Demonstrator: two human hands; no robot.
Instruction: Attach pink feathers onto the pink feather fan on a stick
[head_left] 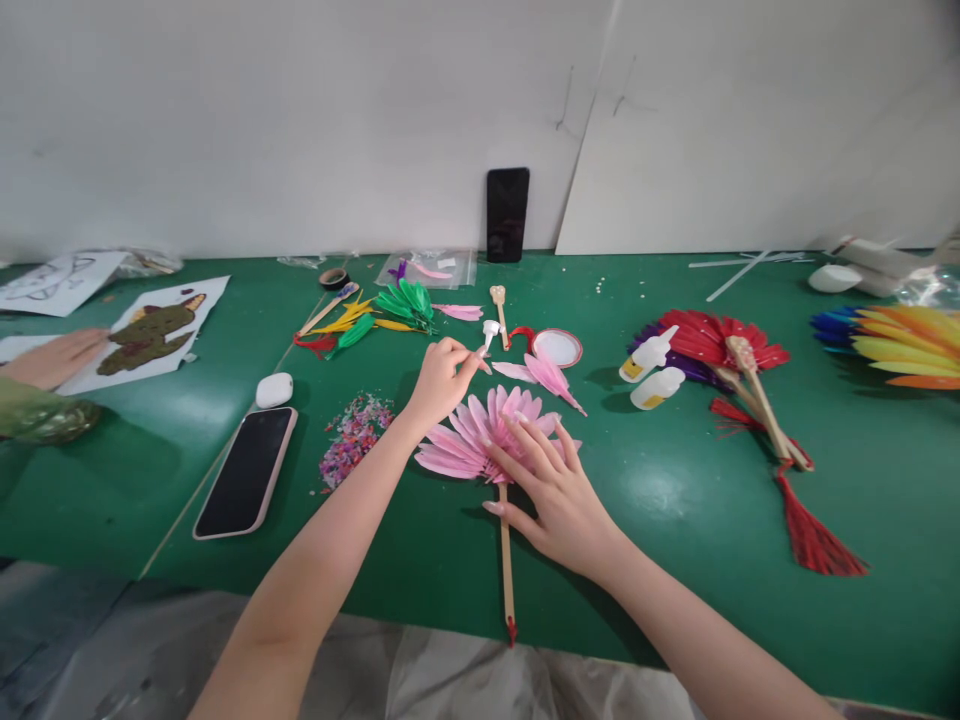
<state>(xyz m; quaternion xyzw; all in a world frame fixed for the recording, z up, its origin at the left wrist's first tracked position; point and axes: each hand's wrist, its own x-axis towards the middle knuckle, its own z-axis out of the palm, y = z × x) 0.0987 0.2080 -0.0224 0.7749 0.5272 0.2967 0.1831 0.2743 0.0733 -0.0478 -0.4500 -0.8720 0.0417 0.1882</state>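
Two bare forearms (315, 550) lie nearest the camera, directed toward one pink fan (474, 432), which rests on a green table (660, 600) with its wooden handle (507, 560) pointing back at the viewer. The right hand (559, 490) is spread open over the right part of the fan's feathers (450, 458), gripping nothing that shows; the left hand (441, 378), just beyond the fan's left side, appears closed in a pinch on one small white piece (490, 330), too small to identify. The fan is judged light: its feathers should prove soft, smooth and easily creased, its handle stiff, so that the handle, just below the feathers, offers the safest hold. Counted about the fan are two small bottles (658, 388) to its right; one red fan (709, 335) farther right; one round dish (558, 347) just beyond it; two phones, one lying to its left (247, 475) and one upright well beyond it (508, 215); one heap of coloured bits (356, 440) and one white case (274, 390), both left; and one co-worker's hand (71, 355), well to the left.
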